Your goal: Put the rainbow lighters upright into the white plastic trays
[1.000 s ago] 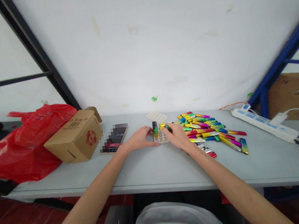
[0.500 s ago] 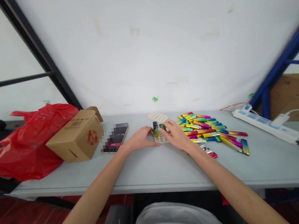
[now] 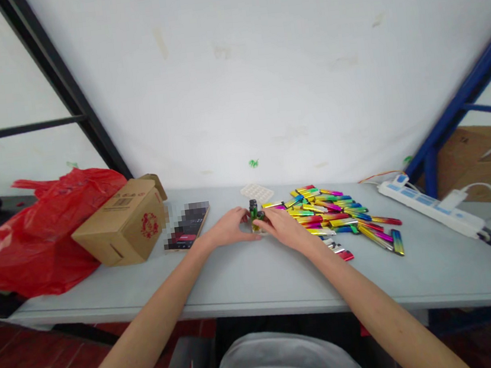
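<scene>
Slim, black-topped lighter (image 3: 260, 215) pinched in your right hand (image 3: 285, 225), above the grey desk (image 3: 257, 278).
Your left hand (image 3: 229, 228) curves, thumb and fingers spread, beside upright lighters (image 3: 253, 206); glossy metallic lighters (image 3: 330, 221) sprawl rightward, a pale dimpled tray (image 3: 257, 192) behind.

Both bare arms reach forward and converge — the left arm (image 3: 154, 318) from the lower left, the right arm (image 3: 367, 300) from the lower right. The left hand (image 3: 232, 227) curves open, thumb (image 3: 251, 237) apart from its fingers; the right hand (image 3: 282, 222) faces it, bent in a grip.
</scene>
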Available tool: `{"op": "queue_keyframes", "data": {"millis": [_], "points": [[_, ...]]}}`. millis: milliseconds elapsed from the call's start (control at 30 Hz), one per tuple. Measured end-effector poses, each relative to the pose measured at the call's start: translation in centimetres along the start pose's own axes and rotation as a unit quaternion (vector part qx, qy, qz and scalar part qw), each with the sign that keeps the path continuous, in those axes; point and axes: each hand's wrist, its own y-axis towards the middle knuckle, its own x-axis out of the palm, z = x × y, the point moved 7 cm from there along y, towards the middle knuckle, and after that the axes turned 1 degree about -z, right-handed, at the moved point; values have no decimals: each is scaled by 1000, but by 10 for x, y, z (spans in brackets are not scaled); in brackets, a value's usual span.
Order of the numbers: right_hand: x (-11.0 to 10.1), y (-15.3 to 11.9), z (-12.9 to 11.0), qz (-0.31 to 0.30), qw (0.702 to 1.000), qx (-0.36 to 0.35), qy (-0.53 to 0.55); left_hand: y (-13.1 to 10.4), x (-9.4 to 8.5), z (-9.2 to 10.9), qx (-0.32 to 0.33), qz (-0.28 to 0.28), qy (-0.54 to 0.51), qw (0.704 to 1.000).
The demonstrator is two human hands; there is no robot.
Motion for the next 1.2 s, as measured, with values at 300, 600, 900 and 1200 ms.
{"op": "queue_keyframes", "data": {"millis": [300, 600, 900, 1200], "points": [[-17, 1, -2, -2, 1000, 22, -3, 0, 1, 0, 0, -4, 6, 1000], [-89, -66, 67, -12, 999, 35, 17, -1, -4, 5, -16, -17, -9, 1000], [-87, -129, 106, -31, 996, 81, 4, -3, -6, 0, -25, -18, -17, 999], [-98, -111, 112, 71, 957, 142, 244, -4, -5, 3, -16, -24, -6, 1000]]}}
